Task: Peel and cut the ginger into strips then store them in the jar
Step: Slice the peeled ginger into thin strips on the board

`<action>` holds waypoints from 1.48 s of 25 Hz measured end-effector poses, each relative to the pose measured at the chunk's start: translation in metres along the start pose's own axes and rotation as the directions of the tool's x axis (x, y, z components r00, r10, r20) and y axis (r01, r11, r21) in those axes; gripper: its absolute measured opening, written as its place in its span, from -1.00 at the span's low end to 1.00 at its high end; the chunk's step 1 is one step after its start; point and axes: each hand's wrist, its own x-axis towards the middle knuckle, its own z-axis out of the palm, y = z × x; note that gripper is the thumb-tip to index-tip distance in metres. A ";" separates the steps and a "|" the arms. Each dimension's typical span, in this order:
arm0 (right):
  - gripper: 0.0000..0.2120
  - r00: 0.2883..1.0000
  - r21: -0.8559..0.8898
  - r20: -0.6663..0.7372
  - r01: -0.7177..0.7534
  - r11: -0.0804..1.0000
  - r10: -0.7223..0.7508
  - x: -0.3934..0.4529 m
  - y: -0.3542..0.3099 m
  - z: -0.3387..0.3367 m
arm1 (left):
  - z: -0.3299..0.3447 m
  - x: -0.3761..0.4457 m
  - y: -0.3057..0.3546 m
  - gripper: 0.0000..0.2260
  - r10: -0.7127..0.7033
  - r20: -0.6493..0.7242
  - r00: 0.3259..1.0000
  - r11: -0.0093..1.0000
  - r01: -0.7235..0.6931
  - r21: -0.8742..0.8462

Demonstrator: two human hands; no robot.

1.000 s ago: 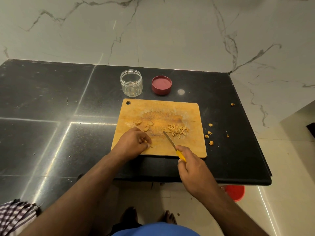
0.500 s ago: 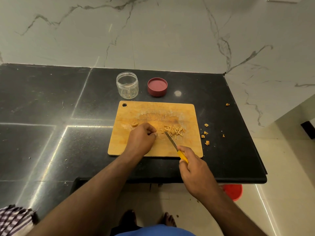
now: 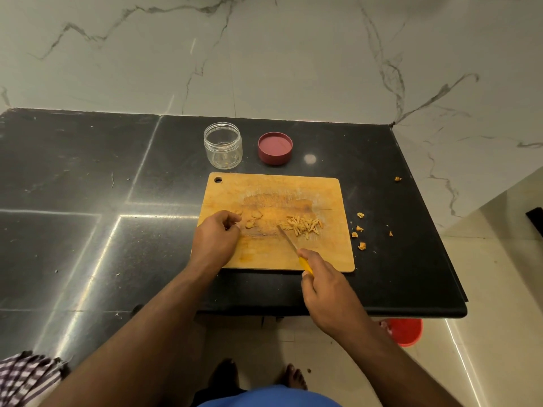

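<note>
While the left hand [image 3: 216,239] sits curled at the left-middle of the cutting board [image 3: 329,254], its fingertips are bunched right at the uncut ginger slices [image 3: 253,218]; fingers look pinched on or against a slice, but what exactly they hold can't be told. About 3 slices show, just right of and above the fingertips, touching or nearly touching them. Right hand [image 3: 326,284] is closed around the yellow handle of the knife [image 3: 289,240] at the near edge of the board. Blade runs diagonally up-left from the handle, tip ending just left of the strip pile.

Cut ginger strips [image 3: 302,224] lie in a loose heap right of board centre, mostly lengthwise away from the person. Jar [image 3: 223,145] stands upright and open behind the board's far-left part, nearly empty. Red lid [image 3: 275,148] lies beside it to the right, apart. Peel scraps [image 3: 360,230] are scattered on the black counter [image 3: 88,186] right of the board.

Key relation: slices lie between the 2 hands, nearer the left, while the blade tip is right of them, near the strips. Judgement: step is cutting, partway; next move likely needs the left hand to bring a slice right, flat under the blade. Jar is nearer the left hand, so loading favours that side.
</note>
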 end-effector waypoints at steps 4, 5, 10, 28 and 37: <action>-0.57 0.995 -0.040 -0.090 -0.048 0.998 0.045 0.002 0.003 -0.003 | 0.003 -0.001 -0.001 -0.82 0.057 0.014 0.998 0.997 -0.058 0.050; -0.57 0.997 -0.026 -0.077 -0.031 0.999 0.029 0.002 0.002 -0.003 | 0.003 0.000 0.000 -0.81 0.068 0.013 0.998 0.995 -0.069 0.067; -0.58 1.000 0.009 -0.005 -0.013 1.000 0.013 -0.001 -0.004 0.003 | 0.010 0.008 0.008 -0.74 0.118 0.050 0.992 0.970 -0.126 0.207; -0.59 0.998 0.043 -0.032 -0.054 0.998 0.056 -0.002 -0.003 -0.004 | 0.014 0.016 0.047 -0.76 0.276 0.182 0.944 0.910 -0.317 0.265; -0.58 0.998 0.035 -0.032 -0.054 0.998 0.055 -0.005 -0.003 -0.004 | 0.012 0.001 0.033 -0.85 0.119 0.258 0.959 0.969 -0.169 0.182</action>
